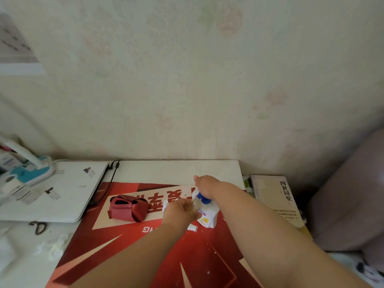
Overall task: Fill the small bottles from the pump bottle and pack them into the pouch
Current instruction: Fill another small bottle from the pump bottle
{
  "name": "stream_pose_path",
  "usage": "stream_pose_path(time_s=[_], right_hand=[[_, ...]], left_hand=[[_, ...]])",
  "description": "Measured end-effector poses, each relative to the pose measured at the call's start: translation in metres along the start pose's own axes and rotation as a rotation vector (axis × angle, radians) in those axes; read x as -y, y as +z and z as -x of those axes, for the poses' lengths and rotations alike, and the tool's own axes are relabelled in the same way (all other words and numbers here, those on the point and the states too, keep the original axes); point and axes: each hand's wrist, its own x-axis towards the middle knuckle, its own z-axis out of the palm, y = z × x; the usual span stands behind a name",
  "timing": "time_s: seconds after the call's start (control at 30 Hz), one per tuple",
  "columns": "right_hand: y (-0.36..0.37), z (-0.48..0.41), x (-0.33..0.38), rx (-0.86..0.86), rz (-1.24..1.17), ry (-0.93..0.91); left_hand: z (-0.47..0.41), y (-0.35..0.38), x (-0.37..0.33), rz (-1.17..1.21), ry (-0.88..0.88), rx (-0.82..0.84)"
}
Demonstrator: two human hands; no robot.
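Right hand (205, 185): palm down on blue pump head of pump bottle (207, 215), centre-right of frame, pressing grip.
Left hand (179, 212): clenched round small bottle (195, 203), mouth apparently under nozzle; blurred, alignment unclear.
Technique: keep mouth tight under spout, press slow, hold bottle upright.
Pouch (127, 207): red, open, left of left hand, apart.
Cap (192, 228): white, loose on mat just below left hand.

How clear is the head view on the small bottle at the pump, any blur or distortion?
Head view: soft, even light, no glare; the small bottle in the left hand is blurry, its fill level unreadable; the right hand covers the pump bottle top; wide-angle bending at the edges.
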Motion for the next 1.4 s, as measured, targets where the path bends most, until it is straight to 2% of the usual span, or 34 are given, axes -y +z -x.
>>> stream_pose_path(time_s=[0.5,0.73,1.4], right_hand=[[0.008,-0.009,-0.003,-0.025,-0.002,0.052],[0.016,-0.016,-0.002,0.016,0.050,0.103],[0.014,-0.008,-0.003,-0.045,0.072,0.040]], left_hand=[[-0.006,0.002,0.001,0.024,-0.009,0.008],[-0.007,0.005,0.004,-0.010,-0.032,0.030],[-0.002,0.001,-0.003,-0.035,-0.033,0.042]])
